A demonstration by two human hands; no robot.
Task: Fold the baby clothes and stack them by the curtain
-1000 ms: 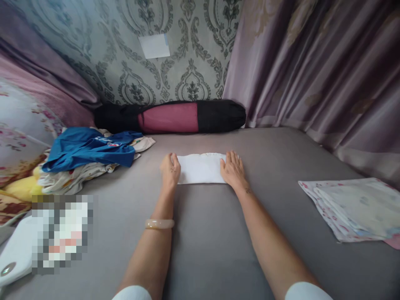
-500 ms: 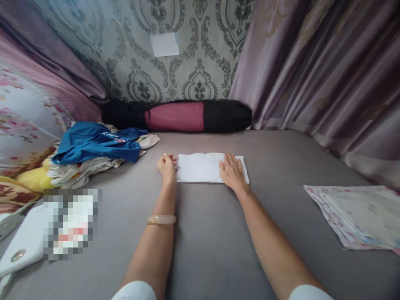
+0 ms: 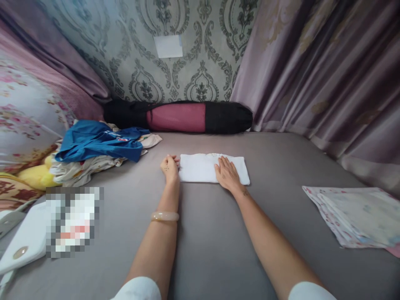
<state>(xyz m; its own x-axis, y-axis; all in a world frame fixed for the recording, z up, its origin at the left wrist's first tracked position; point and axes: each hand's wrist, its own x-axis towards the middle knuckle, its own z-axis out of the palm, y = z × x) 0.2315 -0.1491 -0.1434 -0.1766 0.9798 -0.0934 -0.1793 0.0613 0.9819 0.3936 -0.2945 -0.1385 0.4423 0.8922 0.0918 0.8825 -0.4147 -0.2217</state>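
A folded white cloth, perhaps a towel, lies flat as a long rectangle on the grey sheet. My right hand rests on its right half, palm down, with fingers stretched out. At the cloth's left end is my left hand, turned on its side with its fingers curled in. Those fingertips meet the cloth's left edge; whether they pinch anything is hidden. A pale bangle circles my left forearm.
A blue garment tops a clothes heap at left, near a yellow plush thing. A white device lies in front. Folded patterned cloths are stacked at right. A black and maroon long bag lies along the wall.
My right hand has slid slightly left over the white cloth. My left hand stays at the cloth's left end. The view has shifted a little.
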